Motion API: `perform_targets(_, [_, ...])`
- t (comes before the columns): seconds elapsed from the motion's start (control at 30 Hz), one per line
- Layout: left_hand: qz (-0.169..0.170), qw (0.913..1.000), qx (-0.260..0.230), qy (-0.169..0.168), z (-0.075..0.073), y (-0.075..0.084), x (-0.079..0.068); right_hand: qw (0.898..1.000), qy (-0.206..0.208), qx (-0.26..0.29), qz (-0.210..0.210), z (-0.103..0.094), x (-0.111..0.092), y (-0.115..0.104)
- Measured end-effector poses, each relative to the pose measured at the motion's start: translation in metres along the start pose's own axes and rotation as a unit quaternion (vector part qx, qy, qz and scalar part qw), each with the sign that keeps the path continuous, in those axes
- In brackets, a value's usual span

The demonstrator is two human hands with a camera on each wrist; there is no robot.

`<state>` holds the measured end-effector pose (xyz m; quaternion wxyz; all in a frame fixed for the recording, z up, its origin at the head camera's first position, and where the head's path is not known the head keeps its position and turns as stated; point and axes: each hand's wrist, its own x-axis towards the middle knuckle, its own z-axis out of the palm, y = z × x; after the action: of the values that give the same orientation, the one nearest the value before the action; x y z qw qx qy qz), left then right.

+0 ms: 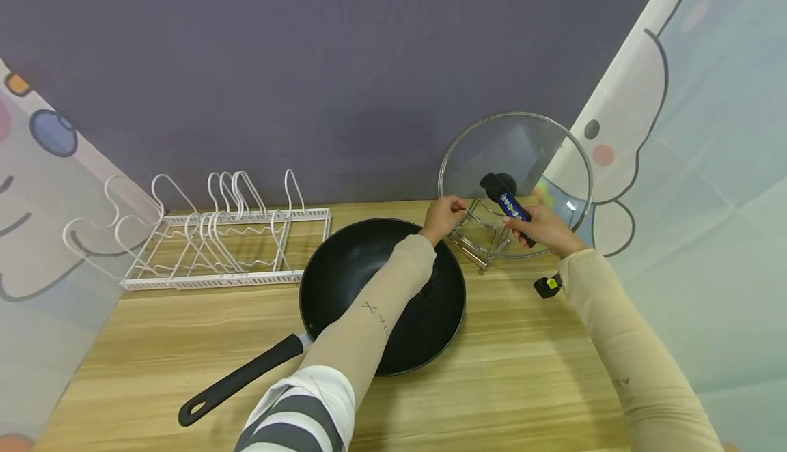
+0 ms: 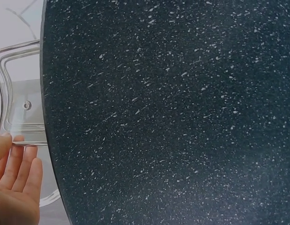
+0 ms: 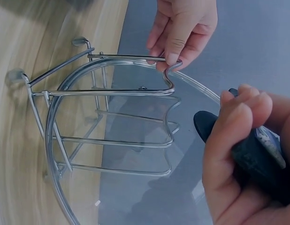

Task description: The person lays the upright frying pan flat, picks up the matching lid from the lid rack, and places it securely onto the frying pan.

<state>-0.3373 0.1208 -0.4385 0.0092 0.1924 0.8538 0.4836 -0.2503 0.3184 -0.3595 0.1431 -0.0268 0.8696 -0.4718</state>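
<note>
With left hand (image 1: 444, 218), pinches the wire stand (image 3: 110, 93) just right of the wok (image 1: 350, 267); with right hand (image 1: 544, 228), grips the handle (image 1: 510, 201) of the glass lid (image 1: 522, 141) upright in it. Faces grey wall (image 1: 344, 83) beyond the wok, across wood-grain bench (image 1: 504, 370).

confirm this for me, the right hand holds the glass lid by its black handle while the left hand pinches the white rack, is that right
Not quite: the left hand pinches the small metal rack, not the white rack, as the head view shows. The rest stands: the right hand holds the glass lid by its black handle.
</note>
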Motion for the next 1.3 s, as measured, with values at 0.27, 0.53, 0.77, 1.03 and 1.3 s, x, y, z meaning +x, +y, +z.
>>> perform_targets(0.27, [0.007,0.9997,-0.006,0.023,0.004,-0.004,0.000,1.000,0.012,0.007,-0.017,0.004,0.000,0.002])
perform_targets(0.53, [0.001,0.9985,0.006,0.054,0.006,-0.001,0.002,0.999,0.025,0.000,-0.023,0.005,0.001,0.002])
perform_targets(0.77, [-0.024,0.9979,0.005,0.060,0.006,0.006,-0.004,0.998,0.042,-0.010,-0.043,0.008,0.001,0.005])
perform_targets(1.03, [-0.031,0.9976,0.011,0.060,0.005,0.008,-0.007,0.996,0.065,-0.028,-0.056,0.010,0.003,0.011])
perform_targets(1.3, [-0.020,0.9972,0.018,0.070,0.008,0.007,-0.004,0.994,0.089,-0.039,-0.055,0.013,0.002,0.010])
